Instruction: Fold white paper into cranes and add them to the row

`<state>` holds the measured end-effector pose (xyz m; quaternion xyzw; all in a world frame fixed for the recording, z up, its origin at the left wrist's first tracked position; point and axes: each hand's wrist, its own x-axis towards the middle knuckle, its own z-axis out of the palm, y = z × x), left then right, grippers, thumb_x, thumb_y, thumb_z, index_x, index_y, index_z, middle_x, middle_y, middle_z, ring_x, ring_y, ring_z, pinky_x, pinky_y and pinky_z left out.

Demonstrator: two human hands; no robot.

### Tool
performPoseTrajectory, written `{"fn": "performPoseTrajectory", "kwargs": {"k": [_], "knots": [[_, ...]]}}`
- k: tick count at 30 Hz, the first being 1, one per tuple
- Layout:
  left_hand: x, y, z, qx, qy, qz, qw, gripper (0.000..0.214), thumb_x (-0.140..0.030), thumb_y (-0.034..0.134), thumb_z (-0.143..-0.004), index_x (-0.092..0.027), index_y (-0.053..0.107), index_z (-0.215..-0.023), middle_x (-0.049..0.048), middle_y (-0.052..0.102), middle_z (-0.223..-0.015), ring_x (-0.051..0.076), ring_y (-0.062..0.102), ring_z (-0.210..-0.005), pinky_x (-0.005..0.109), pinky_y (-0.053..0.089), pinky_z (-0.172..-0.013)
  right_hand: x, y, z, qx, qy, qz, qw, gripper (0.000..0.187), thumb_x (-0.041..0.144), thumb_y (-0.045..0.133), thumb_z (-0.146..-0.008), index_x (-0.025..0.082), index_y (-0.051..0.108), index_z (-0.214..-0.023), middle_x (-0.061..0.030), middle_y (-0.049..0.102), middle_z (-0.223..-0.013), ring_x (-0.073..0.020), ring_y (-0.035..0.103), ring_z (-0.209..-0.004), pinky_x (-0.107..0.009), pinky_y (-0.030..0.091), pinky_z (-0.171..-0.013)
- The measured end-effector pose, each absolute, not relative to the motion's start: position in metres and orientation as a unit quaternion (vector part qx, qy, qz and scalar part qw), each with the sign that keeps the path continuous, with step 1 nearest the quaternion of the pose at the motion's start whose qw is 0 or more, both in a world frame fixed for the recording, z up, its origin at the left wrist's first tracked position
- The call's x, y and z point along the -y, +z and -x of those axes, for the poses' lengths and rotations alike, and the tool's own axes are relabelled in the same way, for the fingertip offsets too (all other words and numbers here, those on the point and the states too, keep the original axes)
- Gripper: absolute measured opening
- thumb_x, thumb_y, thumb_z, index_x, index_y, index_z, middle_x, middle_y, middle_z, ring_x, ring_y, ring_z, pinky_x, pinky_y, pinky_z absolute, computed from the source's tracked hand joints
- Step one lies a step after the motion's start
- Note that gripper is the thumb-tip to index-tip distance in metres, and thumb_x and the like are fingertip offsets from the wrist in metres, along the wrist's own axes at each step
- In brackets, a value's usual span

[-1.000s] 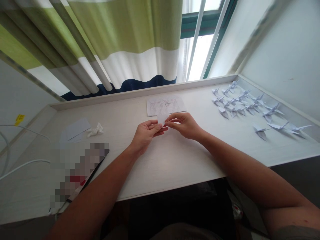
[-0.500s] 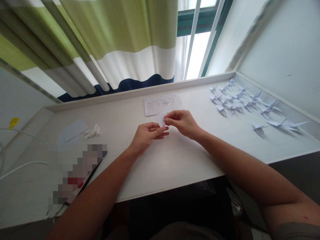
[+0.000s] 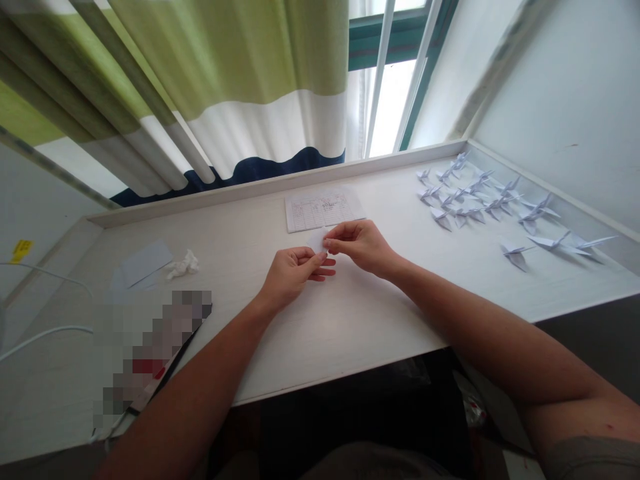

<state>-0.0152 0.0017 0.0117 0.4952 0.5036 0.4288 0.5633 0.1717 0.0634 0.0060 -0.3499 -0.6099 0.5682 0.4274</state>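
Observation:
Between my hands is a small folded piece of white paper (image 3: 316,240), held up over the middle of the desk. My left hand (image 3: 291,275) pinches its lower edge between thumb and index finger, while the other fingers extend to the right beneath. From the right, my right hand (image 3: 361,245) grips the paper's near corner with thumb and fingertips. The fingers cover part of the paper, so its exact folds cannot be made out. Just behind the hands lies a printed sheet or booklet (image 3: 325,208) with a table on it.
Several folded paper cranes (image 3: 470,212) stand at the right of the white desk (image 3: 345,347). To the left lie flat paper sheets (image 3: 147,261), a crumpled white tissue (image 3: 183,265), a blurred-out flat object (image 3: 160,347) and a white cable (image 3: 47,337). A raised rim runs along the back.
The paper has tilted and shows less of its face between the fingers. Both hands keep nearly the same grip, and the whole view has shifted slightly.

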Motion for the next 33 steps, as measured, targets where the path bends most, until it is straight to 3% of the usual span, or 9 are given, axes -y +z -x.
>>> {"fn": "performPoseTrajectory", "kwargs": {"k": [5,12,16,21,27,33], "knots": [[-0.0027,0.0082,0.0128,-0.492,0.432,-0.493,0.572,0.040,-0.053,0.088,-0.085,-0.014,0.078,-0.089,0.0150,0.085,-0.091,0.029,0.083,-0.089,0.043,0.065,-0.087,-0.0652,0.0014,-0.1718,0.603,0.566,0.352,0.439,0.035,0.040,0.094,-0.074,0.020,0.071,-0.093,0.0014,0.072,-0.070,-0.0157,0.067,-0.066,-0.031,0.053,-0.062],[-0.0046,0.0085,0.0133,-0.480,0.466,-0.457,0.585,0.046,-0.056,0.090,-0.081,-0.014,0.074,-0.091,0.0146,0.085,-0.097,0.030,0.083,-0.094,0.043,0.064,-0.086,-0.0683,-0.0012,-0.1736,0.584,0.619,0.306,0.426,0.055,0.056,0.092,-0.078,0.021,0.069,-0.113,-0.0039,0.082,-0.089,-0.0210,0.077,-0.087,-0.038,0.062,-0.083],[-0.0040,0.0102,0.0141,-0.470,0.462,-0.468,0.589,0.047,-0.056,0.089,-0.083,-0.013,0.077,-0.096,0.0140,0.085,-0.092,0.030,0.083,-0.094,0.042,0.064,-0.086,-0.0683,-0.0018,-0.1719,0.582,0.630,0.296,0.420,0.052,0.058,0.093,-0.075,0.018,0.075,-0.104,-0.0056,0.082,-0.092,-0.0220,0.079,-0.092,-0.041,0.063,-0.091],[-0.0027,0.0092,0.0129,-0.467,0.459,-0.482,0.583,0.044,-0.055,0.088,-0.084,-0.013,0.078,-0.095,0.0136,0.085,-0.092,0.029,0.082,-0.094,0.042,0.064,-0.084,-0.0659,0.0008,-0.1702,0.588,0.616,0.310,0.423,0.048,0.058,0.095,-0.071,0.017,0.079,-0.091,-0.0061,0.083,-0.087,-0.0224,0.079,-0.087,-0.040,0.064,-0.088],[-0.0017,0.0071,0.0112,-0.482,0.462,-0.483,0.567,0.044,-0.055,0.089,-0.082,-0.014,0.079,-0.094,0.0138,0.084,-0.090,0.029,0.082,-0.090,0.041,0.063,-0.083,-0.0648,-0.0002,-0.1694,0.576,0.612,0.335,0.426,0.047,0.055,0.098,-0.068,0.017,0.079,-0.089,-0.0065,0.083,-0.084,-0.0226,0.079,-0.084,-0.038,0.064,-0.083],[-0.0015,0.0082,0.0103,-0.504,0.465,-0.472,0.554,0.045,-0.057,0.089,-0.082,-0.014,0.080,-0.093,0.0134,0.084,-0.087,0.029,0.081,-0.086,0.041,0.062,-0.079,-0.0640,0.0001,-0.1685,0.574,0.638,0.306,0.413,0.047,0.059,0.093,-0.074,0.017,0.079,-0.087,-0.0065,0.083,-0.088,-0.0218,0.080,-0.088,-0.039,0.064,-0.089]]}}
